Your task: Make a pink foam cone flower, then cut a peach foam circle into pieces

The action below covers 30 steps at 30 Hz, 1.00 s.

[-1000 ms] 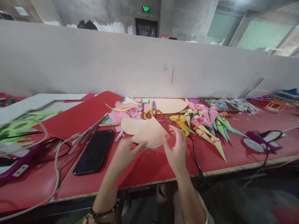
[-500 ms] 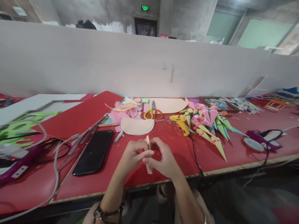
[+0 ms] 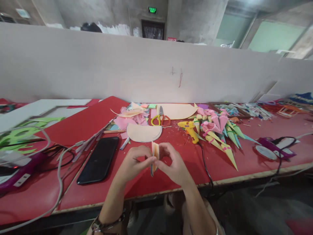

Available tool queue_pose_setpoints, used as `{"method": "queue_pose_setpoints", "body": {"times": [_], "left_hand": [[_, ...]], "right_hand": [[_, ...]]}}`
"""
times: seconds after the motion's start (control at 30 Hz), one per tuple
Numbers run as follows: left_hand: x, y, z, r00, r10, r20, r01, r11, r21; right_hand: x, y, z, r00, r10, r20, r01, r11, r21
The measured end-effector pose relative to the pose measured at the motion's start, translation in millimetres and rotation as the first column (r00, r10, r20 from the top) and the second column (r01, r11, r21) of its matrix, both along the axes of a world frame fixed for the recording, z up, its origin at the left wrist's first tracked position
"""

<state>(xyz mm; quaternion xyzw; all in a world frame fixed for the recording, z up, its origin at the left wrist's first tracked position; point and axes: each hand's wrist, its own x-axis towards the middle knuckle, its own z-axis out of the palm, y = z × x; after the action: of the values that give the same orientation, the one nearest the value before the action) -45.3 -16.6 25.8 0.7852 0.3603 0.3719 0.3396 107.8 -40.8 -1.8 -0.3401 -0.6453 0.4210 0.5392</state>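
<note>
Between my hands, over the front of the red table, is a small curved piece of cream paper (image 3: 156, 150) with a dark edge. My left hand (image 3: 137, 162) pinches it from the left, thumb on its near face. From the right, my right hand (image 3: 173, 163) holds the same piece with thumb and fingers, its fingertips partly hidden. A cream half-round paper (image 3: 144, 132) with a dark outline lies flat just beyond. Scissors (image 3: 160, 120) with yellow and red handles rest behind it, near a larger cream sheet (image 3: 178, 111).
A yellow glue gun (image 3: 189, 130) with a black cord lies right of my hands, beside a pile of paper cones (image 3: 220, 125). To the left are a black phone (image 3: 98, 160), cables and a red sheet (image 3: 83, 122). A white partition (image 3: 137, 68) stands behind.
The paper piece has turned and opened into a curve, showing more of its inner face. My hands have shifted slightly around it, both still gripping.
</note>
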Motion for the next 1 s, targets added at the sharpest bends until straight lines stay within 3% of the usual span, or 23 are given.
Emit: {"method": "queue_pose_setpoints", "body": {"times": [0.17,0.3,0.43,0.5,0.57,0.63,0.7,0.8,1.0], "left_hand": [[-14.3,0.9,1.7,0.993,0.088,0.077,-0.092,0.994,0.056],[-23.1,6.5,-5.7,0.960,0.248,0.131,-0.264,0.956,0.128],[-21.3,13.9,-10.1,0.851,0.523,0.052,-0.511,0.801,0.312],[-15.7,13.5,-6.7,0.796,0.604,-0.046,-0.518,0.718,0.465],[-7.8,9.9,-0.9,0.767,0.621,-0.160,-0.429,0.682,0.592],[1.0,5.2,4.0,0.753,0.598,-0.276,-0.340,0.711,0.615],[9.2,1.3,5.9,0.778,0.529,-0.339,-0.308,0.791,0.528],[17.6,-1.8,4.2,0.868,0.429,-0.250,-0.334,0.877,0.344],[20.6,-3.3,4.1,0.873,0.488,-0.006,-0.484,0.867,0.118]], "right_hand": [[0.3,3.1,-4.2,0.981,-0.187,0.049,0.188,0.982,-0.033],[5.9,6.0,-8.2,0.913,-0.401,0.069,0.405,0.913,-0.057],[10.3,5.5,-7.9,0.906,-0.423,-0.002,0.423,0.906,-0.026],[10.2,4.4,-8.2,0.927,-0.375,-0.024,0.375,0.927,-0.024],[9.0,3.4,-9.1,0.947,-0.318,-0.046,0.317,0.948,-0.036],[7.5,2.4,-9.9,0.959,-0.277,-0.066,0.274,0.960,-0.051],[6.5,1.4,-9.7,0.962,-0.263,-0.079,0.257,0.964,-0.070],[6.0,0.3,-7.6,0.959,-0.259,-0.117,0.249,0.964,-0.096],[6.8,2.6,-5.2,0.911,-0.357,-0.204,0.319,0.927,-0.199]]}}
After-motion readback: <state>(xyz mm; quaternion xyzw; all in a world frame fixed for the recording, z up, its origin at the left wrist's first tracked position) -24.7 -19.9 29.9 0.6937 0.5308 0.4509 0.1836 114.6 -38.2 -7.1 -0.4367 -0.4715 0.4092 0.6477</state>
